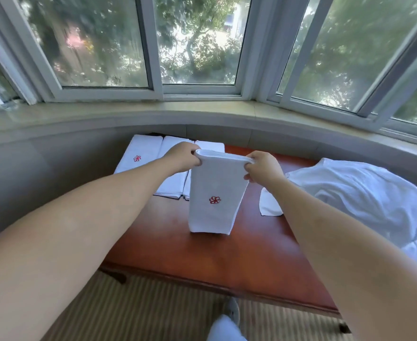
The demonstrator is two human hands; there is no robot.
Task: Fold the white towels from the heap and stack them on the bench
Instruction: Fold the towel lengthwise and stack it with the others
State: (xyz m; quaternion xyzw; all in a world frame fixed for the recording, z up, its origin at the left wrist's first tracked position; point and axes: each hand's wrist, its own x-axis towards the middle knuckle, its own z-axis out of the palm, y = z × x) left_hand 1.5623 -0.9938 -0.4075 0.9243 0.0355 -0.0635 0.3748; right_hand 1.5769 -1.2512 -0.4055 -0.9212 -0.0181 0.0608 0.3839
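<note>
Striped beige carpet (pixel 153 306) lies nearest, with a white shoe (pixel 232 313) on it just before the bench edge. Above it stands the reddish-brown wooden bench (pixel 178 244), glossy on top.

Both bare arms reach forward over the bench. Between them hangs a folded white towel (pixel 214 193), held up by its top edge; its lower fold touches, or almost touches, the bench top. A small red emblem (pixel 214 200) shows on its front. The left hand (pixel 182 156) has its grip clamped on the top left corner of the towel, fingers curled over the edge. The right hand (pixel 264 168) pinches the top right corner in the same way.

On the right side of the bench lies the heap (pixel 362 200) of crumpled white towels, and one loose corner of it spreads flat toward the middle. Behind the left hand, at the far left of the bench, folded towels (pixel 141 153) lie flat side by side in three piles, touching each other; the leftmost shows the same red emblem.

Farther back a pale stone sill (pixel 128 114) curves around, and above it are windows (pixel 197 45) with white frames and green trees outside.
</note>
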